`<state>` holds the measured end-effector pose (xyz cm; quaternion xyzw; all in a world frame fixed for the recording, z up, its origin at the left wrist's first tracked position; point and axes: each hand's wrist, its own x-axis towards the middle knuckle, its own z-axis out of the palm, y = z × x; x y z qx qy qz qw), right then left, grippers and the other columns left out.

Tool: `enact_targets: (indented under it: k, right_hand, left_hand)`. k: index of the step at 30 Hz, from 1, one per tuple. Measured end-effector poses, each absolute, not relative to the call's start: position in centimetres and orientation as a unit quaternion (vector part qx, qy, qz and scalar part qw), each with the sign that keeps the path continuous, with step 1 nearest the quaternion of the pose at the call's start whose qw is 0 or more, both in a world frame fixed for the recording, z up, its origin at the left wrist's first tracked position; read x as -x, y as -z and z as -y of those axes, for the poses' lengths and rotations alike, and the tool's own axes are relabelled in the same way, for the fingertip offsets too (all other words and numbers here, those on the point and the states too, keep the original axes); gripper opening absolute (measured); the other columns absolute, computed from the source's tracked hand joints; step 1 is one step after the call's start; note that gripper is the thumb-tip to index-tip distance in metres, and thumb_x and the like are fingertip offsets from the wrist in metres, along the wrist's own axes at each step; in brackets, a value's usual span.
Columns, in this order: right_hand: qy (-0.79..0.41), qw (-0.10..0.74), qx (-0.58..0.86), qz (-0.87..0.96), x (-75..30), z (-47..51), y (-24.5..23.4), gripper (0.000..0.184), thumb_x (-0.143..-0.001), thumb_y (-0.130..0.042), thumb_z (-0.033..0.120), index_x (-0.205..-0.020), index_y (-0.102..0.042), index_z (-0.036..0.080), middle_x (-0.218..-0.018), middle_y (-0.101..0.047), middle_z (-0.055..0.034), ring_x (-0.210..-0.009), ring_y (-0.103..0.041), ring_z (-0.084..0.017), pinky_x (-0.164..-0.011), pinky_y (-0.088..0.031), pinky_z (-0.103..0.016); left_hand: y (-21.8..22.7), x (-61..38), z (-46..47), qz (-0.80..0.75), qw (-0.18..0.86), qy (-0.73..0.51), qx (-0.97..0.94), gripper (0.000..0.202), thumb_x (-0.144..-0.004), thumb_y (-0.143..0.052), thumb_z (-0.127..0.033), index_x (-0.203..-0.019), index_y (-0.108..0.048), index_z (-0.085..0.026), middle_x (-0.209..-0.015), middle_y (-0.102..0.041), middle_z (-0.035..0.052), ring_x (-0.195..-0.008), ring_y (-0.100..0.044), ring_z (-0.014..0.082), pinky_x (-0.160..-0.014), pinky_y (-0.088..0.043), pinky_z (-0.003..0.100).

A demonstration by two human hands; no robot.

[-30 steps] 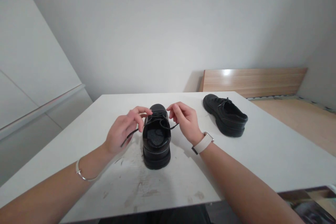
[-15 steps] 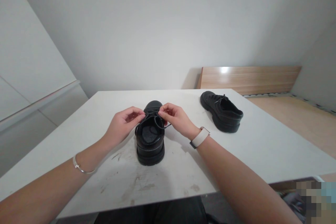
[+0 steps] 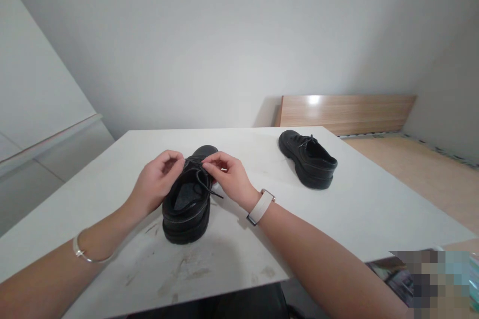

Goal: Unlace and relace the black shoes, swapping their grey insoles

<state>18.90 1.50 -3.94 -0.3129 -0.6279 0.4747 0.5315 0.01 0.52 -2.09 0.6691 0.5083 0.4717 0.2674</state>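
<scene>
A black lace-up shoe (image 3: 187, 214) stands on the white table with its heel toward me and its toe angled to the right. Over its left side, my left hand (image 3: 159, 177) pinches the black shoelace (image 3: 204, 182) between thumb and fingertips. At the right of the tongue, my right hand (image 3: 226, 174) is closed on the lace as well. One lace end hangs past the shoe's right side, below my right fingers. The exact knot or loop between the fingertips is too small to make out.
A second black shoe (image 3: 309, 159), its lace tied, stands at the back right of the white table (image 3: 262, 244). Behind it are a wooden headboard (image 3: 344, 109) and a beige bed surface (image 3: 404, 169). The grey wall (image 3: 224, 50) rises behind the table.
The near shoe has turned, its heel swinging left toward me. Both hands have shifted left with it in the view. A lace end now hangs out to the right.
</scene>
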Motion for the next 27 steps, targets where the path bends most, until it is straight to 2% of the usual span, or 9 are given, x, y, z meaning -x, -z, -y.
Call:
enact_targets:
  k: [4, 7, 10, 14, 17, 21, 24, 27]
  right_hand:
    - [-0.344, 0.564, 0.360, 0.659, -18.3, -1.0, 3.3, 0.012, -0.088, -0.056, 0.030, -0.086, -0.058, 0.019, -0.081, -0.059, -0.0015, -0.071, -0.052, -0.014, -0.062, -0.042, -0.027]
    - [-0.318, 0.567, 0.367, 0.666, -18.1, -0.9, 3.1, 0.013, -0.092, -0.051, 0.031, -0.087, -0.054, 0.020, -0.082, -0.060, -0.0014, -0.073, -0.055, -0.014, -0.066, -0.043, -0.028]
    - [-0.367, 0.592, 0.333, 0.636, -18.1, -1.2, 2.9, 0.015, -0.092, -0.054, 0.036, -0.092, -0.051, 0.021, -0.077, -0.060, 0.0008, -0.072, -0.056, -0.014, -0.069, -0.043, -0.028]
    - [-0.513, 0.601, 0.260, 0.555, -18.6, -1.5, 2.5, 0.033, -0.082, -0.069, 0.040, -0.098, -0.047, 0.021, -0.072, -0.059, 0.0051, -0.067, -0.056, -0.012, -0.068, -0.043, -0.027]
    - [-0.577, 0.584, 0.224, 0.525, -19.0, -1.8, 2.6, 0.040, -0.075, -0.076, 0.041, -0.099, -0.050, 0.021, -0.077, -0.062, 0.0039, -0.070, -0.058, -0.011, -0.069, -0.045, -0.026]
    - [-0.547, 0.607, 0.229, 0.530, -19.0, -2.5, 3.1, 0.035, -0.077, -0.073, 0.041, -0.096, -0.053, 0.021, -0.072, -0.058, 0.0044, -0.067, -0.057, -0.011, -0.066, -0.046, -0.026]
    - [-0.496, 0.623, 0.257, 0.547, -18.8, -2.5, 3.1, 0.027, -0.080, -0.068, 0.039, -0.096, -0.054, 0.021, -0.072, -0.055, 0.0048, -0.058, -0.049, -0.010, -0.057, -0.043, -0.025]
    - [-0.375, 0.625, 0.288, 0.621, -18.9, -1.7, 2.5, 0.014, -0.084, -0.065, 0.030, -0.093, -0.060, 0.020, -0.080, -0.061, 0.0007, -0.068, -0.054, -0.012, -0.065, -0.046, -0.027]
  left_hand:
    - [1.4, 0.7, -0.3, -0.490, 0.234, -0.444, -0.712, 0.027, -0.090, -0.056, -0.047, -0.094, -0.057, -0.020, -0.086, -0.065, 0.0034, -0.078, -0.061, 0.0188, -0.069, -0.047, 0.028]
    - [0.9, 1.2, -0.2, -0.479, 0.217, -0.459, -0.716, 0.023, -0.089, -0.061, -0.043, -0.093, -0.055, -0.021, -0.081, -0.062, 0.0013, -0.075, -0.059, 0.0172, -0.065, -0.044, 0.027]
    - [0.6, 1.4, -0.6, -0.447, 0.311, -0.487, -0.683, 0.027, -0.083, -0.070, -0.040, -0.097, -0.054, -0.022, -0.078, -0.061, -0.0011, -0.072, -0.058, 0.0148, -0.065, -0.044, 0.025]
    - [0.5, 1.4, -1.3, -0.382, 0.461, -0.525, -0.604, 0.040, -0.076, -0.078, -0.036, -0.104, -0.052, -0.022, -0.077, -0.065, -0.0016, -0.079, -0.063, 0.0150, -0.072, -0.047, 0.024]
    - [0.7, 1.5, -1.6, -0.365, 0.480, -0.544, -0.584, 0.042, -0.074, -0.080, -0.033, -0.105, -0.053, -0.023, -0.072, -0.062, -0.0038, -0.073, -0.063, 0.0138, -0.072, -0.049, 0.025]
    - [0.8, 1.8, -1.5, -0.399, 0.364, -0.560, -0.628, 0.036, -0.078, -0.077, -0.033, -0.107, -0.059, -0.023, -0.079, -0.062, -0.0030, -0.064, -0.060, 0.0125, -0.066, -0.051, 0.027]
    - [0.7, 1.9, -1.0, -0.441, 0.176, -0.532, -0.701, 0.020, -0.084, -0.071, -0.032, -0.100, -0.067, -0.022, -0.085, -0.067, 0.0010, -0.070, -0.061, 0.0147, -0.065, -0.049, 0.027]
    - [0.4, 1.6, -0.4, -0.424, 0.004, -0.492, -0.760, 0.011, -0.090, -0.065, -0.029, -0.095, -0.072, -0.023, -0.090, -0.070, 0.0025, -0.076, -0.063, 0.0155, -0.066, -0.048, 0.027]
